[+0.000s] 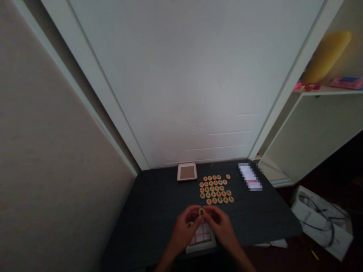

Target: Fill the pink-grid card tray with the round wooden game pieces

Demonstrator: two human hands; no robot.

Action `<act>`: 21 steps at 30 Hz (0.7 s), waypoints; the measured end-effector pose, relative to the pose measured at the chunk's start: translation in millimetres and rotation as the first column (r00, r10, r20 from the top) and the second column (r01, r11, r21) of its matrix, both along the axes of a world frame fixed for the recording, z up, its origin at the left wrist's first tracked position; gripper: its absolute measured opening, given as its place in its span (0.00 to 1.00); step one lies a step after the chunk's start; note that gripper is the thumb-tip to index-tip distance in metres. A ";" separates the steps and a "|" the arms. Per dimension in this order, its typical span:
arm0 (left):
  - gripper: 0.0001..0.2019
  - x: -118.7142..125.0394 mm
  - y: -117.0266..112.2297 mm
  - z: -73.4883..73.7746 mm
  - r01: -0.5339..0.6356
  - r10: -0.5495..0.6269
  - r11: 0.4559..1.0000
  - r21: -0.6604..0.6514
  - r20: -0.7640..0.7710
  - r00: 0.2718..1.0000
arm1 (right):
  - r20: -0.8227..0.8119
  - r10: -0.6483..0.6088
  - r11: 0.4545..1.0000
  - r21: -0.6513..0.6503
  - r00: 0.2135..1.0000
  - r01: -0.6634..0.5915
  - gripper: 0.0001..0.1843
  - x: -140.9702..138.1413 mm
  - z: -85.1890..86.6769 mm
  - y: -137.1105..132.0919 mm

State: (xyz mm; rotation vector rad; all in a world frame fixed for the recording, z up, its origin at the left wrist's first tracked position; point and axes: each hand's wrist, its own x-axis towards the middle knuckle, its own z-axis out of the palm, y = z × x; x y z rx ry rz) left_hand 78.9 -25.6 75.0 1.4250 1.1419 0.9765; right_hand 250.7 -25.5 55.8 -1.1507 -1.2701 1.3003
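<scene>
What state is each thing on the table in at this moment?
round piece: pinched between both hands' fingertips, raised.
left hand: closed on the round piece.
right hand: closed on the round piece.
gridded board: lying flat, partly covered by the hands.
loose pieces: lying flat in rows, untouched.
square tray: open side up.
</scene>
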 end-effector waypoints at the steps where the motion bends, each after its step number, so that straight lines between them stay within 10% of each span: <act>1: 0.18 -0.1 0.6 0.5 -0.007 0.007 1.000 0.001 -0.014 1.000 | -0.007 -0.004 1.000 -0.004 1.000 0.004 0.26 -0.6 0.7 0.6; 13: 0.13 -17.8 -4.7 2.3 0.051 -0.019 0.991 0.122 -0.249 0.968 | -0.101 -0.001 0.999 -0.033 0.995 -0.002 0.20 -14.3 -10.7 -4.1; 21: 0.19 -56.4 -25.5 -29.8 -0.025 0.176 0.948 0.317 -0.455 0.873 | 0.032 0.019 0.997 -0.077 0.999 -0.016 0.14 -9.5 -25.2 -8.9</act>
